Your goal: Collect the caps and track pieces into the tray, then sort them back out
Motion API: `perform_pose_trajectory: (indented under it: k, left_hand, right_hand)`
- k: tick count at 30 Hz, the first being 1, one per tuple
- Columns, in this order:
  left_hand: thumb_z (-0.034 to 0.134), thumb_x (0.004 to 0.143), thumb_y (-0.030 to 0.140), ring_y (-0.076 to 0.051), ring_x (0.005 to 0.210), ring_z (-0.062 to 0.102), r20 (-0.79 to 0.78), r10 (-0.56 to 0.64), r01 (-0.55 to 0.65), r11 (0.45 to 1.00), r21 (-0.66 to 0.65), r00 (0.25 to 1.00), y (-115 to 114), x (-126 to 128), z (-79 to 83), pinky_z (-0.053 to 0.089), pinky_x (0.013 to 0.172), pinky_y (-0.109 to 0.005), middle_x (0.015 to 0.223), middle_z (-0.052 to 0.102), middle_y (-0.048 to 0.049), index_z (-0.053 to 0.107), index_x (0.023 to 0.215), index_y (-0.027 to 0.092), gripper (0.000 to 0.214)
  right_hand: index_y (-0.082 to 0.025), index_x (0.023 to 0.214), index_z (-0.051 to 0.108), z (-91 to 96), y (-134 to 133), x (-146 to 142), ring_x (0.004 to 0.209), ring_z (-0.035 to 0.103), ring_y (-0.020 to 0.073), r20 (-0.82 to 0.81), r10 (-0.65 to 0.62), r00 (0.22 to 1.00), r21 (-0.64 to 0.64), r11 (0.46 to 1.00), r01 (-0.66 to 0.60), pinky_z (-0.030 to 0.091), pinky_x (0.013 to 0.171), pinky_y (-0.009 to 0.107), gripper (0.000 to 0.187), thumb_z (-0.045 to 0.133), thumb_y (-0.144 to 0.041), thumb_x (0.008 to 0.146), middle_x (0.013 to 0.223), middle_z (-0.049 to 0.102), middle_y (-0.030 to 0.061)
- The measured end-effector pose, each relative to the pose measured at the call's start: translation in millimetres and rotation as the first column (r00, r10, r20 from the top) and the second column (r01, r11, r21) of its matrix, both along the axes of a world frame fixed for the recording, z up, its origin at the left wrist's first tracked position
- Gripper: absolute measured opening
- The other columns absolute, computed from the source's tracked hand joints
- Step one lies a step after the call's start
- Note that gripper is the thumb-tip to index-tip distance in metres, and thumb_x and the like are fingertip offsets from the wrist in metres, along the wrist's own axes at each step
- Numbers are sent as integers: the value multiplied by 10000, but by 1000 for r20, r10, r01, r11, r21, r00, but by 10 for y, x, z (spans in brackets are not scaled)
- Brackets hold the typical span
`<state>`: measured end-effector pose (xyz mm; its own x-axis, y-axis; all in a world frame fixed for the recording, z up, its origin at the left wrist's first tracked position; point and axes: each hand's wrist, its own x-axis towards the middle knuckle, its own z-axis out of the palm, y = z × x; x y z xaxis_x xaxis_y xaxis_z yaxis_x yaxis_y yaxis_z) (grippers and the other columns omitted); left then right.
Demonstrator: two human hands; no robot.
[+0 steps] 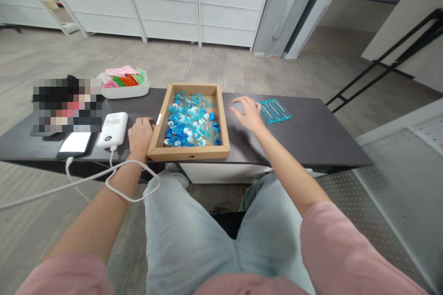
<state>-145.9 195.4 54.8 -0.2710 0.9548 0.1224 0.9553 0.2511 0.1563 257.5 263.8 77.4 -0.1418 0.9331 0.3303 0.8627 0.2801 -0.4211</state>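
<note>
My right hand hovers over the dark table just right of the cardboard box, its thumb and fingers apart with nothing visible between them. Close to its right side lies a neat row of slim, clear pieces with turquoise ends. My left hand rests on the table against the left wall of the cardboard box, fingers curled in and fingertips partly hidden. Inside the open box is a loose heap of clear turquoise plastic pieces, mixed with small blue and white caps.
A white power bank with a white cable sits left of my left hand, beside a phone. Behind them stands a white basket of colourful items. White cabinets line the back; a black rail rises at right.
</note>
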Motion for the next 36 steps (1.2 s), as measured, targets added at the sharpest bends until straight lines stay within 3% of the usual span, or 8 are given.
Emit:
perform_pose_trajectory:
  k: [3,7,12,19,23,29,33,36]
  left_hand:
    - [415,1178,267,-384,1442,660,22,-7,8,1000,-19,1000,1,-4,-5,519,1216,-522,1578,658,-267,644,1571,93,487]
    - [418,1197,278,-389,1468,645,43,-20,21,999,-25,999,-17,5,22,502,1226,-517,1609,640,-273,629,1595,74,495]
    - [462,1194,248,-371,1469,647,73,-6,6,1000,-3,997,-36,30,47,489,1224,-494,1599,654,-265,644,1576,87,453]
    - [489,1188,248,-362,1466,640,118,-20,18,1000,20,993,-47,31,38,458,1207,-477,1606,641,-271,650,1567,109,434]
    - [497,1182,249,-368,1454,645,122,-31,28,999,27,992,-45,17,18,455,1198,-477,1581,654,-272,650,1564,102,437]
    - [501,1186,258,-375,1477,634,121,-23,20,999,31,992,-41,5,2,446,1209,-483,1601,648,-279,646,1571,100,441]
    - [484,1191,241,-377,1467,641,127,-30,27,999,29,991,-44,5,7,455,1190,-487,1591,646,-295,642,1576,90,443]
    - [455,1189,218,-380,1451,651,118,-23,19,999,34,993,-44,13,10,463,1165,-484,1577,655,-294,650,1568,92,445]
  right_hand:
    - [-285,1501,753,-167,-127,821,1498,568,447,47,-295,954,-45,954,298,401,1228,644,483,671,-465,1060,1616,705,182]
    - [-271,1609,724,-422,-313,1443,1516,525,465,148,-361,921,-78,924,375,434,1223,714,633,677,-522,1030,1645,683,212]
    - [-313,1514,834,-523,-351,1472,1496,528,450,217,-353,910,-28,930,367,485,1210,692,520,579,-504,1102,1539,733,201]
    - [-360,1259,925,-438,-215,1455,1464,591,434,74,-397,915,-86,911,403,466,1223,694,418,571,-510,1093,1443,816,137]
    - [-330,1262,919,-301,-197,1232,1551,554,440,-38,-398,917,49,916,399,400,1273,710,423,564,-496,1102,1550,788,131]
    - [-255,1301,932,86,23,272,1186,736,345,-112,5,994,142,990,11,607,1051,484,515,524,-539,1162,1256,802,161]
    - [-226,1320,925,188,309,-417,1186,720,340,-38,76,996,156,985,-69,604,1111,505,531,562,-588,1181,1280,721,160]
    - [-217,1461,871,142,429,-663,1206,716,372,24,97,995,80,992,-99,590,1149,548,610,650,-683,1136,1290,712,178]
